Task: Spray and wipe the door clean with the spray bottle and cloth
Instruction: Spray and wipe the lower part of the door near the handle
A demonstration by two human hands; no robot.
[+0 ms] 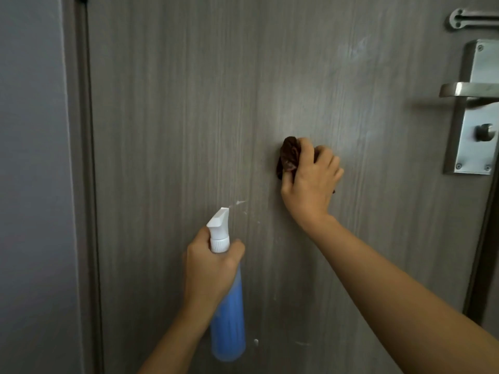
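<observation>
A grey wood-grain door fills the view. My left hand grips a blue spray bottle by its neck, fingers curled round the trigger; its white nozzle points up and right at the door, and a small jet of spray leaves the tip. Up and to the right, my right hand holds a bunched dark brown cloth and presses it against the door. White droplets and streaks mark the door between the nozzle and the cloth, with more low down near the bottle's base.
A metal lever handle on a lock plate with a thumb turn sits at the right edge, a metal latch above it. The door frame and a grey wall run down the left.
</observation>
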